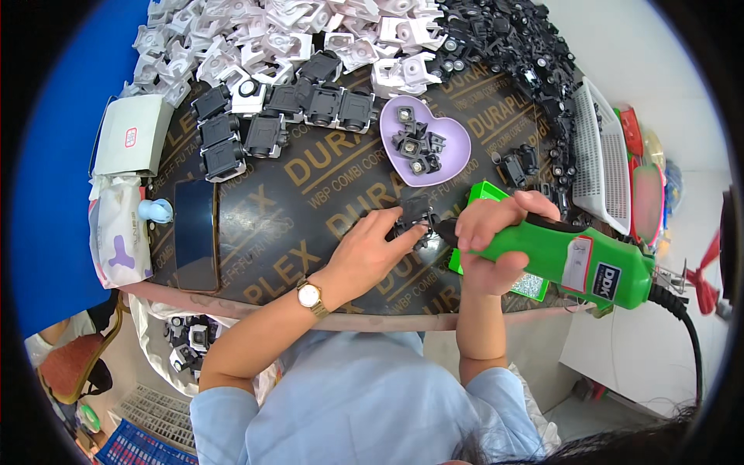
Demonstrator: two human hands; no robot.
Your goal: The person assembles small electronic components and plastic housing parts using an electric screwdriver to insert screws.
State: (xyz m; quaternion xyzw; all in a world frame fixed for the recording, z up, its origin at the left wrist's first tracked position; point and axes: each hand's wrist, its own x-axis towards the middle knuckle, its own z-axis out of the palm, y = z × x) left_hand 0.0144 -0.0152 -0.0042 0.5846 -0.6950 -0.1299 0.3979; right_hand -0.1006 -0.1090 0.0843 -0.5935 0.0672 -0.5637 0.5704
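left grip (373, 246), nearly closed, pinches black housing (417, 210) on counter (271, 232), six o'clock from purple dish (452, 133); right grip (496, 236) curls round green screwdriver (573, 260) at three o'clock. housing likely light, stiff; best held by side walls.

At the left of the frame a dark phone (196, 248) lies flat, a white soft pack (116, 267) with a purple shape beside it and a pale box (128, 159) just above the pack; a blue panel (58, 93) fills the upper left, and a brown chair (74, 363) and blue crate (143, 448) show at lower left
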